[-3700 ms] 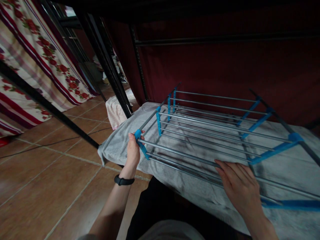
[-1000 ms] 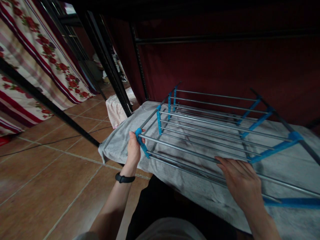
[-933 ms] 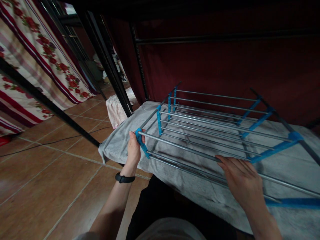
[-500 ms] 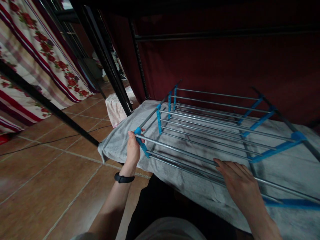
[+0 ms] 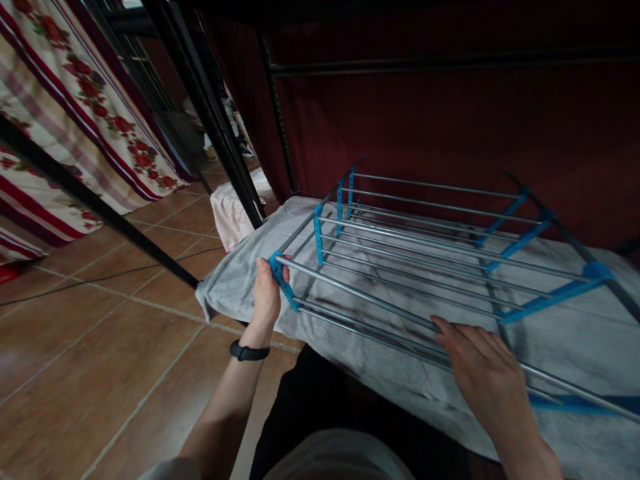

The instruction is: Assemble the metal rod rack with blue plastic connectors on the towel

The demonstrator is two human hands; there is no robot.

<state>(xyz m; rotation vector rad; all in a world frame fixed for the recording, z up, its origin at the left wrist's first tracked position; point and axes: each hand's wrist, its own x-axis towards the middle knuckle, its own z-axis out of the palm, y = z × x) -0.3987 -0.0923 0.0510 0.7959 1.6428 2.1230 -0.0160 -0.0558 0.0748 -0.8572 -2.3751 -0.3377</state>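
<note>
A rack of thin silvery metal tubes [image 5: 380,233] joined by blue plastic connectors [image 5: 557,301] lies on a grey cloth-covered surface [image 5: 425,393]. At its near left corner, my left hand [image 5: 267,287] is closed round a blue connector [image 5: 283,281], thumb on the outer side and fingertips showing behind. My right hand [image 5: 483,357] wraps over the long front tube [image 5: 357,293] right of its middle, with the fingers partly hidden. This tube's left end meets the connector in my left hand. Its right end runs out of view above another blue connector [image 5: 590,403].
Black metal posts [image 5: 215,113] and a slanting black bar [image 5: 105,213] stand at the left. Dark red cloth [image 5: 425,127] hangs behind the rack. A flowered curtain [image 5: 95,120], a striped pale cloth [image 5: 233,213] and a cable [image 5: 120,272] on the tiled floor [image 5: 125,360] lie leftward.
The front tube has tilted a little: its left end sits slightly higher and its right end lower, nearer me. My right hand has shifted slightly right with it; my left hand keeps its grip.
</note>
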